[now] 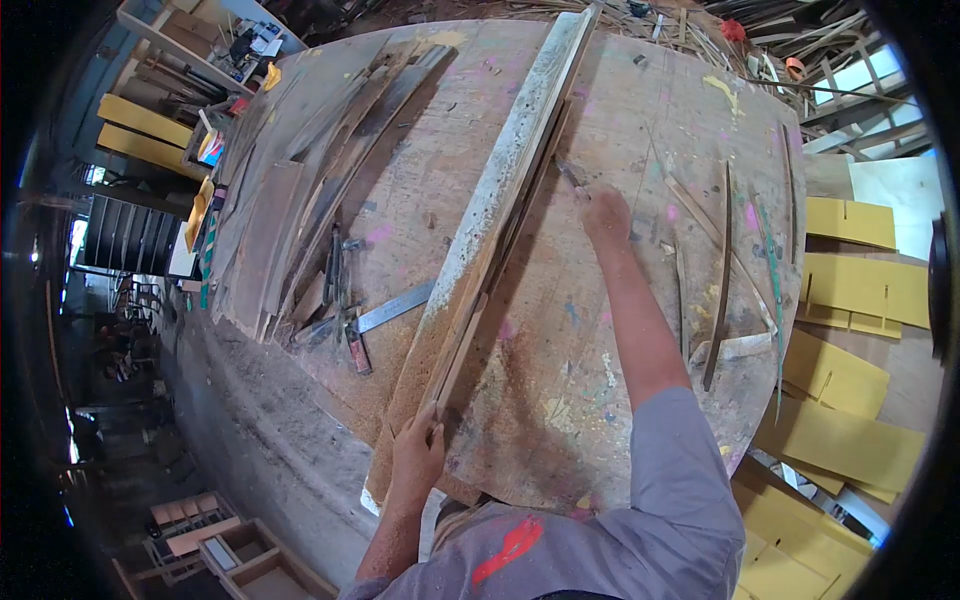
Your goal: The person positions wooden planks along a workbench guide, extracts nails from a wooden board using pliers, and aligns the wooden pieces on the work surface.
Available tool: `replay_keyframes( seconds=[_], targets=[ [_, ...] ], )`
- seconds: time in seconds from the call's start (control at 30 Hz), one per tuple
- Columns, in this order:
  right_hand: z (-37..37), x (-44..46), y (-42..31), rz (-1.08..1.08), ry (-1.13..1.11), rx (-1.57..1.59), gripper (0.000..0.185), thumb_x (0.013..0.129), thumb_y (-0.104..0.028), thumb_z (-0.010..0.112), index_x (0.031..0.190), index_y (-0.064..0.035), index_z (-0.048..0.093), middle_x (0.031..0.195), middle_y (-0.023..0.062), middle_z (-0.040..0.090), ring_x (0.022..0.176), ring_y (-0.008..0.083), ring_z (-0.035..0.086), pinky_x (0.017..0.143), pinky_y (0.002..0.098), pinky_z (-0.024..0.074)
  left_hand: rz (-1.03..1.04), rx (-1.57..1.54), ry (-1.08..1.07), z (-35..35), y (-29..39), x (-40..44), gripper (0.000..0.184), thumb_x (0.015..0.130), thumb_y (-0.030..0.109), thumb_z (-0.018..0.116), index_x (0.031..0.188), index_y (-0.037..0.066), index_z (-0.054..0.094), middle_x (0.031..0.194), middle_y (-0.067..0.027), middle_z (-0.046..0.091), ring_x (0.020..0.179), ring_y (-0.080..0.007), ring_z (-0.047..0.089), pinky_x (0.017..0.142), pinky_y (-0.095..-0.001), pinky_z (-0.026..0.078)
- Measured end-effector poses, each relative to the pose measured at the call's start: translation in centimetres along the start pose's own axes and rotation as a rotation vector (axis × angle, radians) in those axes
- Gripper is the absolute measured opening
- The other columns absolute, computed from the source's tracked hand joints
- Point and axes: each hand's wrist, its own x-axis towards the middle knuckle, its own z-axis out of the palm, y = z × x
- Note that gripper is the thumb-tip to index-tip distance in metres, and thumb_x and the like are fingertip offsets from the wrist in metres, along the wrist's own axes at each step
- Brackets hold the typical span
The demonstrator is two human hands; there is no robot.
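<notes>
The left hand (418,452) has its fingers bent over the near end of a thin strip of wood (462,345), pressing or gripping it against the long board (500,175) alongside; how tightly they close cannot be told. The right hand (606,215) has its fingers closed around a small dark tool (567,172), whose tip points away from the person, towards the right edge of the strip; whether it touches the wood cannot be made out. The right arm reaches far forward over the tabletop (570,370), nearly straight, the back of the hand upward and the grey sleeve (685,450) ending near the elbow. The left arm is held close to the body, its forearm angled up towards the near edge. Between the two hands, the strip lies lengthwise along the right side of the board, which slants across the tabletop, pale and speckled at the far part and covered with brown dust nearer the person. Left of the board lie a flat metal blade (397,305) and a stack of thin boards (275,220); to the right of the outstretched arm are loose wooden strips (722,275).
</notes>
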Motion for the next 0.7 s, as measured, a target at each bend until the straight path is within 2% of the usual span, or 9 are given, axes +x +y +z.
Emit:
replay_keyframes(
  seconds=[0.07, 0.17, 0.47, 0.57, 0.7],
  targets=[
    [-0.2, 0.0, -0.1, 0.005, -0.008, 0.012, 0.036, 0.100, -0.039, 0.066, 0.096, -0.0069, 0.081, 0.093, 0.0230, 0.074, 0.092, 0.0427, 0.072, 0.084, 0.0537, 0.0569, -0.052, 0.017, -0.031, -0.3, 1.5, 0.7, 0.039, 0.098, 0.009, 0.068, 0.137, 0.004, 0.067, 0.113, -0.0278, 0.070, 0.101, -0.0445, 0.071, 0.088, -0.0499, 0.056],
    [1.9, 0.3, 1.2, -0.027, 0.050, -0.021, 0.036, 0.100, -0.039, 0.066, 0.096, -0.0069, 0.081, 0.092, 0.0225, 0.074, 0.092, 0.0426, 0.072, 0.083, 0.0539, 0.0567, 0.032, -0.015, 0.025, 0.6, 1.5, 1.8, 0.039, 0.099, 0.010, 0.067, 0.138, 0.004, 0.067, 0.112, -0.0283, 0.071, 0.101, -0.0452, 0.071, 0.090, -0.0499, 0.056],
    [2.2, 0.0, 1.5, -0.011, 0.063, -0.027, 0.035, 0.099, -0.040, 0.069, 0.096, -0.0070, 0.082, 0.091, 0.0226, 0.073, 0.090, 0.0431, 0.071, 0.081, 0.0538, 0.0566, 0.038, -0.036, 0.026, 2.5, 2.0, 4.3, 0.041, 0.098, 0.012, 0.069, 0.138, 0.003, 0.067, 0.109, -0.0303, 0.073, 0.099, -0.0453, 0.072, 0.089, -0.0501, 0.056],
    [1.0, -0.7, 0.7, -0.030, 0.103, -0.042, 0.035, 0.099, -0.040, 0.069, 0.096, -0.0074, 0.082, 0.091, 0.0224, 0.072, 0.090, 0.0431, 0.071, 0.080, 0.0540, 0.0565, 0.072, -0.027, 0.039, 2.0, 1.8, 3.4, 0.041, 0.098, 0.013, 0.069, 0.138, 0.003, 0.067, 0.108, -0.0299, 0.073, 0.098, -0.0448, 0.073, 0.088, -0.0499, 0.057],
    [1.6, -1.6, 1.2, -0.008, 0.111, -0.038, 0.033, 0.098, -0.039, 0.070, 0.097, -0.0083, 0.082, 0.092, 0.0217, 0.073, 0.092, 0.0422, 0.071, 0.082, 0.0539, 0.0561, 0.002, -0.018, -0.003, 0.7, -0.6, -0.3, 0.041, 0.098, 0.013, 0.069, 0.138, 0.004, 0.067, 0.105, -0.0290, 0.074, 0.097, -0.0428, 0.074, 0.086, -0.0488, 0.057]
  ],
)
